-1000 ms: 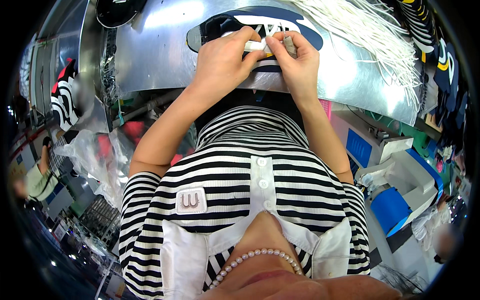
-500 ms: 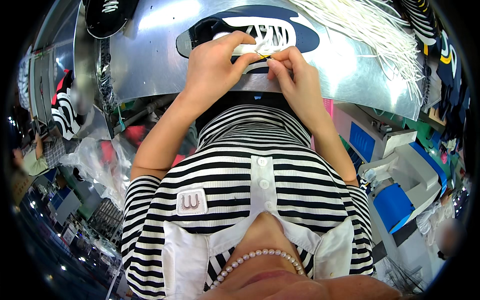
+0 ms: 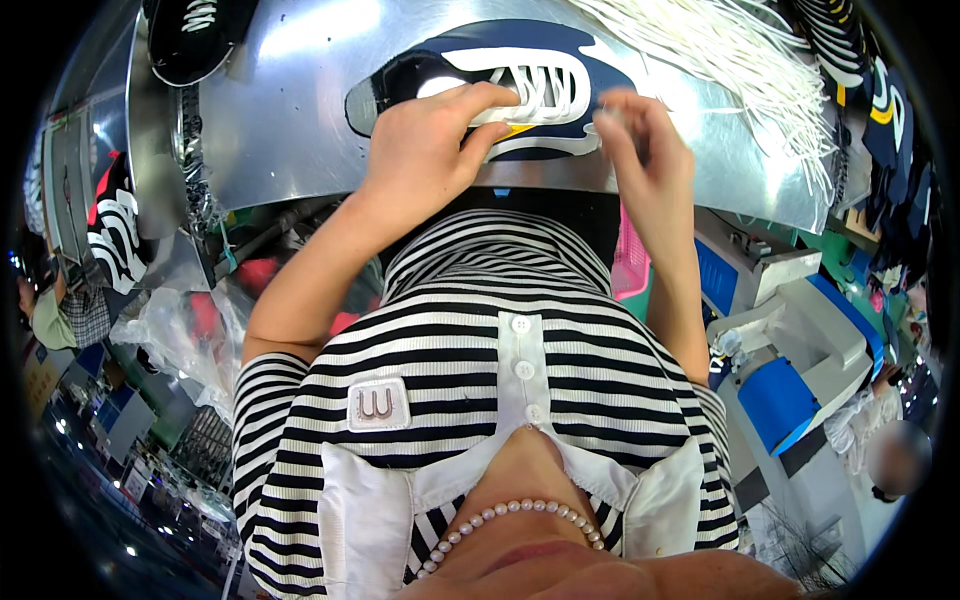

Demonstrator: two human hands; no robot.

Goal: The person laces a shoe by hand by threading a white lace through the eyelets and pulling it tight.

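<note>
So the left hand (image 3: 425,150) presses down on the navy sneaker (image 3: 470,85) at the worktop's (image 3: 290,120) near edge — right hand (image 3: 640,150) pinches its white lace (image 3: 535,90).

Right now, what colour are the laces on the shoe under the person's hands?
White laces, on a navy-and-white sneaker lying on the shiny metal table; the head view shows it.

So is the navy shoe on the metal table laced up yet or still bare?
Partly laced at least: the navy shoe shows white laces crossing its front. The left hand covers part of it, so whether they're tied, cannot tell.
</note>
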